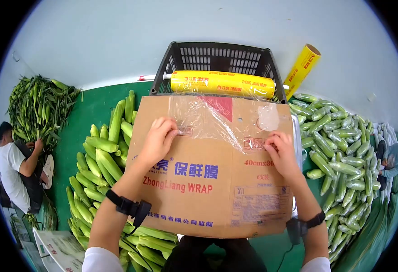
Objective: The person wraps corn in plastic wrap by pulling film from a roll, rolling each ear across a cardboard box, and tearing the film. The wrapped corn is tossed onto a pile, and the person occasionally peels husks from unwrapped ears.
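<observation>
A flattened cardboard box (194, 199) with printed lettering lies in front of me. Clear cling film (196, 119) stretches over its far part, wrinkled and shiny, from the yellow film roll (221, 85) behind it. Over the left of the cardboard, my left hand (159, 138) is closed in a pinch at the film's near left edge. My right hand (280, 152) has its fingers curled together at the near right edge of the film. Both wrists wear a black strap with a small device.
A black crate (221, 54) stands behind the roll, with a yellow tube (302, 70) leaning beside it. Husked corn (101, 163) is heaped left, wrapped corn (344, 158) right. One person (17, 167) sits far left by unhusked corn (38, 106); another (393, 163) is far right.
</observation>
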